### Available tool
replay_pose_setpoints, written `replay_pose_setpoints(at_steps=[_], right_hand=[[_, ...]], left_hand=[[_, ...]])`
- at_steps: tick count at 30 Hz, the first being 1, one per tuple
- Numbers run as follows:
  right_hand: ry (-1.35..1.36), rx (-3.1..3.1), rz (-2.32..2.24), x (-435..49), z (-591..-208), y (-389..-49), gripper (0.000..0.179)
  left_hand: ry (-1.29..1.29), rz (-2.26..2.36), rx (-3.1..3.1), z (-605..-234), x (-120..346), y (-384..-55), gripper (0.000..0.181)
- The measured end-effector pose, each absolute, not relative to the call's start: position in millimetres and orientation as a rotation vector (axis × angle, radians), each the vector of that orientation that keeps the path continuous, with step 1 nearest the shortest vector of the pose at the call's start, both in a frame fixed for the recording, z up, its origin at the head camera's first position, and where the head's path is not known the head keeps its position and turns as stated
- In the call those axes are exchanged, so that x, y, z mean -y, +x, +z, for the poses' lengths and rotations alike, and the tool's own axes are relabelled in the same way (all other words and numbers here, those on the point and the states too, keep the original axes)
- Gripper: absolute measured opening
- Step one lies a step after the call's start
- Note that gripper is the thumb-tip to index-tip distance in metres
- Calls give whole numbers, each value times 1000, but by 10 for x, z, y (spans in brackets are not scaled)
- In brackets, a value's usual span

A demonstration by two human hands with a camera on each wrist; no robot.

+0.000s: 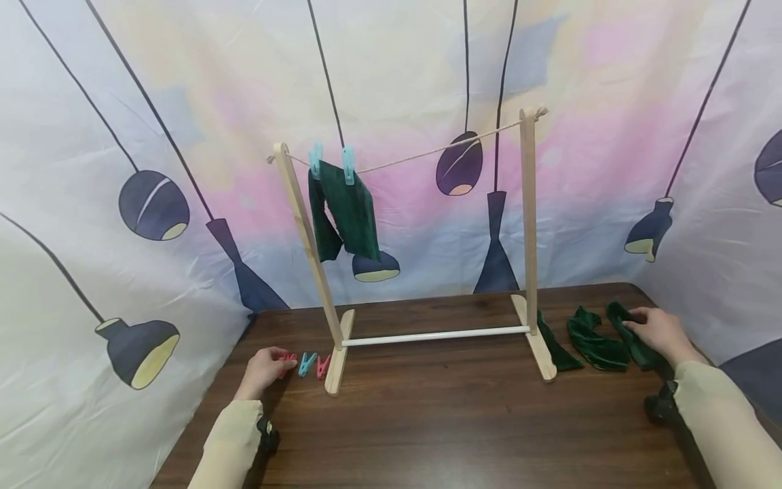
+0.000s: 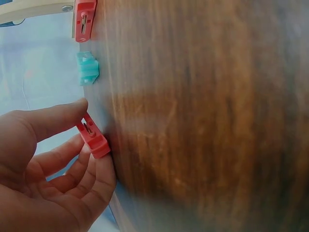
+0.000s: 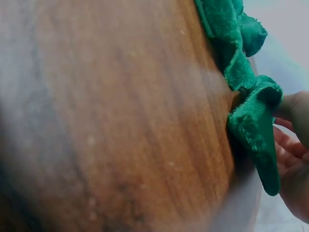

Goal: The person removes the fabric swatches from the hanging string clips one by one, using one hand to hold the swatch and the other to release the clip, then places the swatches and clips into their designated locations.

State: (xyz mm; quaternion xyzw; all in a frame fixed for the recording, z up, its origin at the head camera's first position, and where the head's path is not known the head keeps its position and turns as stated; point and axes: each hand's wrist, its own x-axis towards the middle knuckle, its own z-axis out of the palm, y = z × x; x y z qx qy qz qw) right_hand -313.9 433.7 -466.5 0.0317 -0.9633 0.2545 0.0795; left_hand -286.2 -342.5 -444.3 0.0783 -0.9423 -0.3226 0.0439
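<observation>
One red clothespin (image 2: 98, 140) pinched in left hand (image 1: 263, 372); green cloth (image 3: 253, 128), likely limp, best edge-held, pinched in right hand (image 1: 664, 334).

Left arm (image 1: 227, 445) and right arm (image 1: 727, 414) reach forward, well apart, both slanting inward. Left hand (image 1: 261, 373) pinches: I note its thumb (image 2: 53, 121) nearly straight, its fingers (image 2: 89, 186) bent beneath. Right hand (image 1: 664, 336) reaches slightly farther forward than the left, back turned upward, also in a pinching grip, fingers partly hidden at the wrist view.
</observation>
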Motion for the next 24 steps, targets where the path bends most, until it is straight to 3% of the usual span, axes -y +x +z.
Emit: replay_pose_setpoints(at_steps=[16, 24], right_hand=[[139, 2881, 670, -4166, -4655, -3016, 56], [114, 2916, 696, -4270, -4620, -2949, 44]], left_hand=[[277, -1011, 2883, -4543, 3429, -2816, 41], [258, -1015, 2890, -4499, 3423, -2826, 38]])
